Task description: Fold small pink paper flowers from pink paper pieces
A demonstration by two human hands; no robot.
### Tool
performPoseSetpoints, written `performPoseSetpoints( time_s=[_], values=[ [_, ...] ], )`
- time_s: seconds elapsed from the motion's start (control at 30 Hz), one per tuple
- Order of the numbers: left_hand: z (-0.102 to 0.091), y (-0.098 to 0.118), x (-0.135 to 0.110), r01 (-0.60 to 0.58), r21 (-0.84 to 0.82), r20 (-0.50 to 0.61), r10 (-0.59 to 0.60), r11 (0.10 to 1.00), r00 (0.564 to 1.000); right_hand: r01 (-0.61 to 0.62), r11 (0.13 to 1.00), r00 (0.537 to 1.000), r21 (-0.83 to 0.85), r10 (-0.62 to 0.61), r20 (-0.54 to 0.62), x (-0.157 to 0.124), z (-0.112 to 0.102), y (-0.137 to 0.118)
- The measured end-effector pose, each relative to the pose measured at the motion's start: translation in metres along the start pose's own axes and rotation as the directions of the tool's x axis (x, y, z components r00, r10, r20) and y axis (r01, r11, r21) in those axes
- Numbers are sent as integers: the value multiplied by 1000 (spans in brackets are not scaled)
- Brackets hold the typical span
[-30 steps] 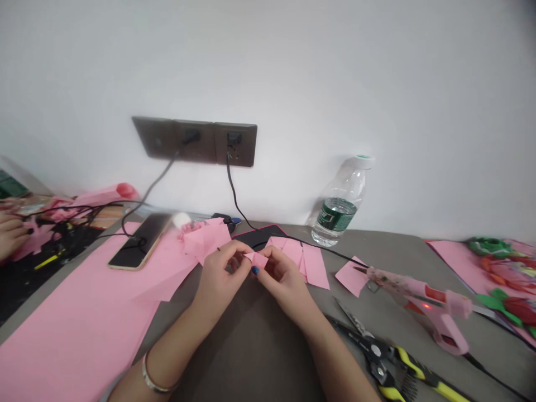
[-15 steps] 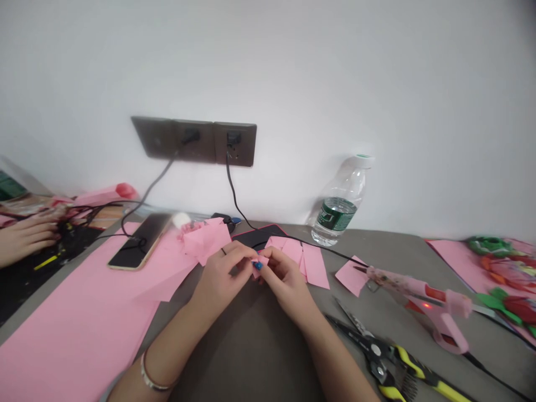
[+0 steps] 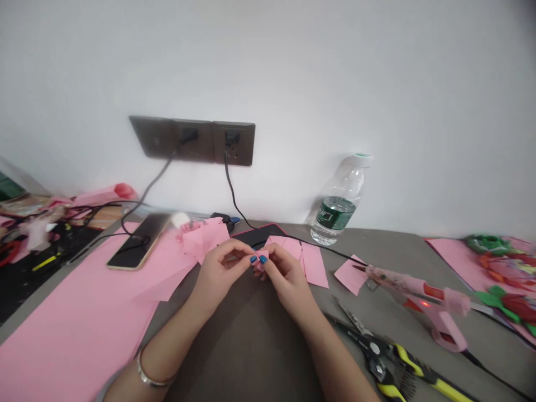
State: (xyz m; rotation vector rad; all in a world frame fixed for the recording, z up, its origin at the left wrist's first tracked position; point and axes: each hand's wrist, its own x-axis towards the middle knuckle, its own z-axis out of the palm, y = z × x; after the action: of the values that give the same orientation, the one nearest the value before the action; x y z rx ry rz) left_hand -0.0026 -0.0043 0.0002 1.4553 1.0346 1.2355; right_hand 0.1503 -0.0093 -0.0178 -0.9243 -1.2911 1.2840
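My left hand [image 3: 221, 271] and my right hand [image 3: 282, 276] meet over the grey table [image 3: 251, 335], both pinching a small folded pink paper piece [image 3: 260, 260]. Blue-painted thumbnails press together on top of it, and most of the piece is hidden by the fingers. Cut pink paper squares [image 3: 312, 263] lie just behind my right hand. A crumpled pink paper shape [image 3: 205, 237] sits behind my left hand.
A large pink sheet [image 3: 84, 318] covers the left side, with a phone [image 3: 140, 240] on it. A pink glue gun [image 3: 422, 298] and yellow-handled pliers [image 3: 393, 357] lie at right. A water bottle [image 3: 341, 201] stands by the wall below the outlets [image 3: 195, 139]. Coloured craft flowers [image 3: 502, 273] lie far right.
My fingers have closed tighter on the pink piece, hiding more of it, with both thumbnails now together. Another person's hand at the far left has left the view.
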Motion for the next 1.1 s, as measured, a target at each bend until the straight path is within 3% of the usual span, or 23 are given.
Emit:
performPoseSetpoints(
  time_s=[0.17, 0.37, 0.63, 0.87, 1.0, 1.1],
  values=[
    [0, -3, 2, 142, -173, -34, -150, 975, 988, 6, 1000, 1000, -25, -7, -14, 1, -1, 2],
    [2, -4, 0, 338, -343, 117, -317, 876, 941, -14, 997, 998, -73, 9, -66, 2, -3, 0],
    [3, -5, 2, 376, -446, 95, -375, 812, 922, 0, 1000, 995, -2, -1, -97, 4, -3, -2],
    [3, -2, 2, 415, -534, 117, -422, 737, 899, -78, 990, 992, 119, 89, -88, 4, -3, -2],
    [5, -3, 0, 422, -513, 119, -425, 747, 897, -115, 984, 987, 136, 128, -91, 5, -3, -2],
    [7, -2, 0, 384, -454, 79, -393, 804, 916, -127, 982, 986, 140, 141, -93, 5, -2, -2]
  ],
)
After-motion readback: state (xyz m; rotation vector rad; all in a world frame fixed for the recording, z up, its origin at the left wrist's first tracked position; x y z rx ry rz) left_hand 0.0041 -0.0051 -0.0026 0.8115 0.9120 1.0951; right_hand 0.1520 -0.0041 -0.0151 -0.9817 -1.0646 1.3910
